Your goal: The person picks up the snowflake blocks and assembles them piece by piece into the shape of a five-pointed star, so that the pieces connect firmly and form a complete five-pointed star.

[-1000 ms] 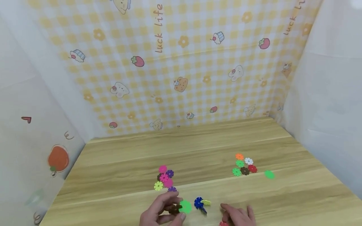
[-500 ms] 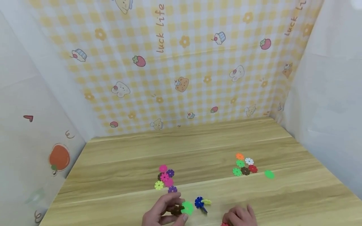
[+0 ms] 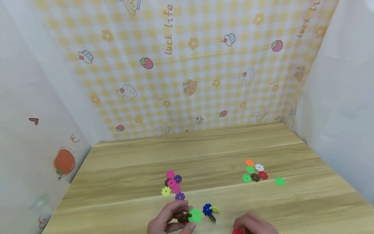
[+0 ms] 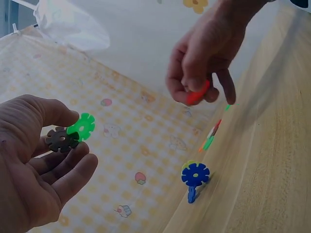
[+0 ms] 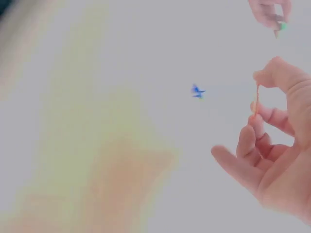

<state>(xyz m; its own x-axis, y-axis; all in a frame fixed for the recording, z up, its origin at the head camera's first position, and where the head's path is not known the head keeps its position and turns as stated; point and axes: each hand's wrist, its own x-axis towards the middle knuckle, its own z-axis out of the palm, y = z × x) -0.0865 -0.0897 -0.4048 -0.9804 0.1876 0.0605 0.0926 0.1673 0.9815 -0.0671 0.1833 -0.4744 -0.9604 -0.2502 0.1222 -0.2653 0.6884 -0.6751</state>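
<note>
My left hand (image 3: 163, 217) holds a brown notched disc (image 4: 62, 139) joined to a green notched disc (image 4: 85, 127), with thumb and fingers around them. At the head view's lower edge, my right hand (image 3: 257, 224) pinches a red disc (image 3: 237, 231). In the right wrist view that disc shows edge-on between thumb and fingertips. Between the hands, a joined piece of blue notched discs (image 3: 207, 209) and a yellow disc (image 3: 215, 209) stands on the wooden table (image 3: 140, 221).
Beyond my left hand lies a cluster of pink, purple, brown and yellow discs (image 3: 171, 183). Farther right is another group with orange, white, green, brown and red discs (image 3: 255, 177), and a lone green disc (image 3: 280, 181). A checked cloth (image 3: 175, 71) hangs behind the table.
The right hand's fingers, earlier spread low over the red disc, have closed around it and shifted slightly right. The left hand keeps its hold. The head view has turned slightly.
</note>
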